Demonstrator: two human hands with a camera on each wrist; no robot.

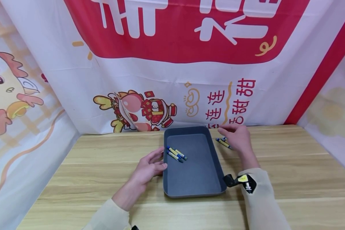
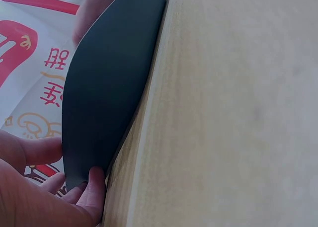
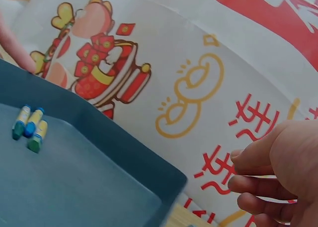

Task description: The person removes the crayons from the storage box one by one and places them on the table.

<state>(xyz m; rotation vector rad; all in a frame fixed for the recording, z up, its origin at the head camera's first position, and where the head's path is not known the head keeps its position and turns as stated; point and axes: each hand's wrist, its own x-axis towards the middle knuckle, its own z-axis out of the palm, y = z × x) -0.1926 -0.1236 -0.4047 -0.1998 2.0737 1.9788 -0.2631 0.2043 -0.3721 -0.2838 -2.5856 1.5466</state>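
A dark grey rectangular tray (image 1: 194, 172) sits on the wooden table. Three crayons (image 1: 174, 156), with yellow wrappers and blue bands, lie together near its left wall; their green and blue tips show in the right wrist view. My left hand (image 1: 149, 169) rests against the tray's left side, its thumb and fingers spread along the rim and outer wall. To the right of the tray, my right hand (image 1: 237, 139) hovers near more crayons (image 1: 222, 143) on the table, partly hidden by it. Its fingers (image 3: 258, 185) are loosely bent, with nothing visible between them.
A white and red printed cloth (image 1: 172, 73) hangs right behind the table, close to the tray's far edge. More printed cloth (image 1: 23, 153) hangs on the left side. Wooden tabletop (image 1: 103, 166) extends on both sides of the tray.
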